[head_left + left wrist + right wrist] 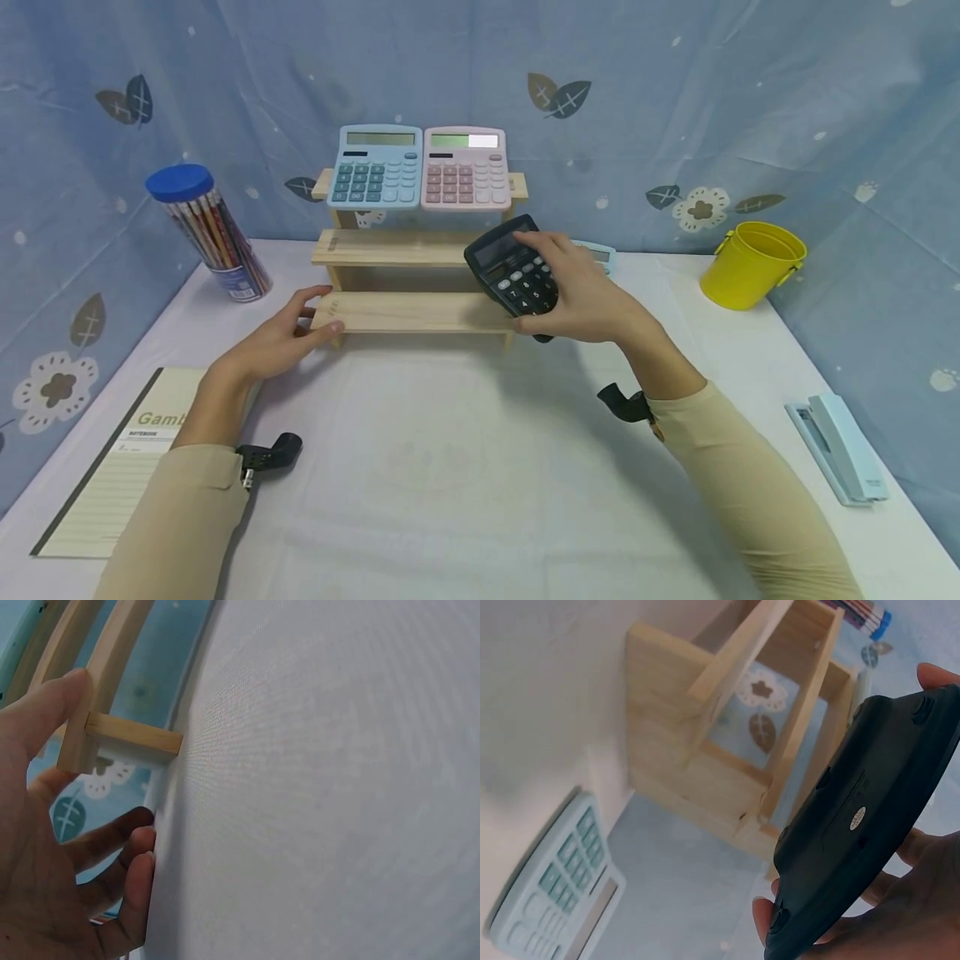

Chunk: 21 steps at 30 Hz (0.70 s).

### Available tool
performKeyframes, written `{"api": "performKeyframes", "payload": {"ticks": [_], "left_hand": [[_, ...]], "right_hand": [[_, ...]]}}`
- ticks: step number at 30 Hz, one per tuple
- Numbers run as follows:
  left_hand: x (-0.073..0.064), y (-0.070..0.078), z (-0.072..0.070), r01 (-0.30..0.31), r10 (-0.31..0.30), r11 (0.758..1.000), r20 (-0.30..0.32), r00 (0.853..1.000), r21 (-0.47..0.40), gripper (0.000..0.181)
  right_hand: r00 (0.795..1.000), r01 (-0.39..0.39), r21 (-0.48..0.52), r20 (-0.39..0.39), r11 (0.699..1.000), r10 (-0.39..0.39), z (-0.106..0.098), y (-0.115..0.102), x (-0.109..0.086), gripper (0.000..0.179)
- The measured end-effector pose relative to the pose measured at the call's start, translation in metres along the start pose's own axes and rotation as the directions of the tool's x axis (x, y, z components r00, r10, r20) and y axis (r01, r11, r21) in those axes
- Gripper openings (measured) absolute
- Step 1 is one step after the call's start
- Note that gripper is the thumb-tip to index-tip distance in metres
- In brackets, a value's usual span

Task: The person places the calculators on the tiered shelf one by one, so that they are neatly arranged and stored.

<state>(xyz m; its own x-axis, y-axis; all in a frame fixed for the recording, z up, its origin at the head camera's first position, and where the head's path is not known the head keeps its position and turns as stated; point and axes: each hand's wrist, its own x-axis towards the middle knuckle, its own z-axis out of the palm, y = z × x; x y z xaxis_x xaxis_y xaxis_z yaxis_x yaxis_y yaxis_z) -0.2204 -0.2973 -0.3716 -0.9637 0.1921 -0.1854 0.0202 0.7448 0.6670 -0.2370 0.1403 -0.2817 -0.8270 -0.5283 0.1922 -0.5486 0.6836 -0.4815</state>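
My right hand (pixel 592 293) grips a black calculator (pixel 504 260) by its edges, tilted in front of the right end of a three-step wooden shelf (pixel 412 312). In the right wrist view, the calculator's dark back (pixel 859 817) faces the camera. My left hand (pixel 273 337) holds the left end of the shelf's lowest step between thumb and index finger, its other fingers loosely bent. On the top step, a blue calculator (pixel 377 167) and a pink calculator (pixel 465 169) lean side by side. A light blue calculator (pixel 555 877) lies on the table right of the shelf, mostly hidden in the head view.
A blue-lidded jar of pencils (pixel 217 233) leans at the back left, with a notebook (pixel 112 475) in front, partly under my left forearm. On the right are a yellow bucket (pixel 738 275) and a light blue stapler (pixel 840 450). Patterned blue cloth (pixel 637 83) surrounds the table.
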Motion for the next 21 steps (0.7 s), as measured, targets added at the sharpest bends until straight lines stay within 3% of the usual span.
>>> {"api": "performKeyframes", "payload": {"ticks": [9, 21], "left_hand": [[-0.002, 0.004, 0.001, -0.014, 0.014, 1.000, 0.007, 1.000, -0.006, 0.088], [0.001, 0.001, 0.001, -0.011, 0.011, 1.000, 0.001, 1.000, -0.001, 0.089]], "right_hand": [[0.998, 0.041, -0.078, 0.050, 0.996, -0.037, 0.004, -0.012, 0.015, 0.105], [0.994, 0.039, -0.122, 0.105, 0.992, -0.027, 0.010, -0.025, 0.038, 0.096]]}}
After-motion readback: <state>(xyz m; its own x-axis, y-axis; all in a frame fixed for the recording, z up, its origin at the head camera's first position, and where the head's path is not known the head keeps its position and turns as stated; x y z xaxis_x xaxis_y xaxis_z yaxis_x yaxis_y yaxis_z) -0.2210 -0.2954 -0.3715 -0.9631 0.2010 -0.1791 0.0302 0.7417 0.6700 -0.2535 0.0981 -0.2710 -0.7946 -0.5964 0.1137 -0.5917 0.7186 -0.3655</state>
